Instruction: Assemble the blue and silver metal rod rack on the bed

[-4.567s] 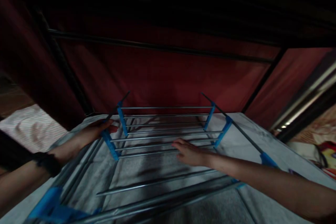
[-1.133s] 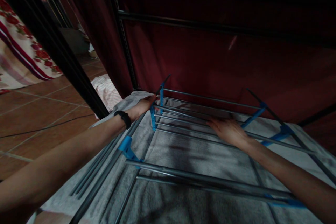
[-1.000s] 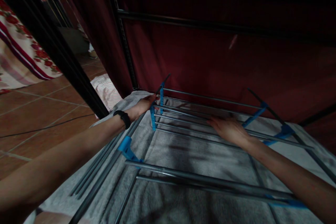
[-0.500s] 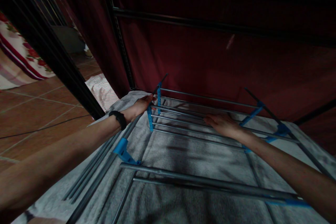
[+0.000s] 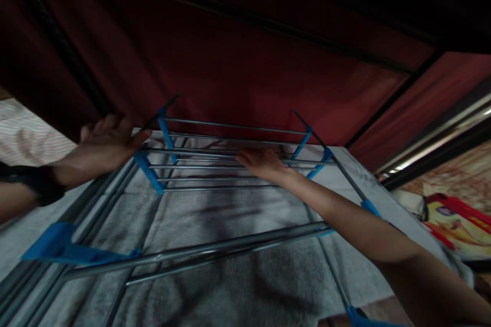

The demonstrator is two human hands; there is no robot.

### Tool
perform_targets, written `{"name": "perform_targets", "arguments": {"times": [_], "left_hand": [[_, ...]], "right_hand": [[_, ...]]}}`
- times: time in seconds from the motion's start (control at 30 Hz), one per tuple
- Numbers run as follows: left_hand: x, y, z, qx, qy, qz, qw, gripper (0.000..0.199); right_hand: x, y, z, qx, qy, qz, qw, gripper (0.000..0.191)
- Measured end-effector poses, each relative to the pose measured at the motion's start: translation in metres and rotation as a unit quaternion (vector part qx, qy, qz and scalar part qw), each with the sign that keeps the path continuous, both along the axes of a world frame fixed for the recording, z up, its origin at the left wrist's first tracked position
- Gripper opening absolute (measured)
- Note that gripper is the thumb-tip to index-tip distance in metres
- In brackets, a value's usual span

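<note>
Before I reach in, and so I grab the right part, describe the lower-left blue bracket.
Start at the red curtain and drop to the grey cloth below, where a metal rack lies. At the rack's lower left, below the left hand with its dark wristband, is the blue bracket. It looks larger than the other blue pieces and sits nearest the picture's left edge.

A black band (image 5: 46,184) circles the left wrist (image 5: 69,172), just behind the left hand (image 5: 109,140); it is wide and dull-surfaced, its finer details lost in blur and shade. The left fingers (image 5: 110,122) are bare, and so are the right hand (image 5: 263,162) and right forearm (image 5: 337,209).
</note>
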State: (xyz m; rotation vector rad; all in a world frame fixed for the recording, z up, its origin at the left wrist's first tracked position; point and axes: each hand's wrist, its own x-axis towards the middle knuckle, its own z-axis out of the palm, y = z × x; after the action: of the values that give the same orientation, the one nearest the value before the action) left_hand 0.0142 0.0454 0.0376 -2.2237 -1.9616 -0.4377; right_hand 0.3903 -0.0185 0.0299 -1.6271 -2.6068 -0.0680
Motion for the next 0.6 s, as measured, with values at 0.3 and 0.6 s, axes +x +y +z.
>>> {"name": "perform_targets", "arguments": {"times": [0.3, 0.6], "left_hand": [[0.118, -0.036, -0.021, 0.048, 0.029, -0.336, 0.94, 0.058], [0.285, -0.052, -0.028, 0.057, -0.007, -0.487, 0.872, 0.049]], "right_hand": [[0.041, -0.007, 0.002, 0.01, 0.039, 0.013, 0.999, 0.05], [0.217, -0.024, 0.034, 0.116, 0.377, -0.252, 0.884, 0.032]]}}
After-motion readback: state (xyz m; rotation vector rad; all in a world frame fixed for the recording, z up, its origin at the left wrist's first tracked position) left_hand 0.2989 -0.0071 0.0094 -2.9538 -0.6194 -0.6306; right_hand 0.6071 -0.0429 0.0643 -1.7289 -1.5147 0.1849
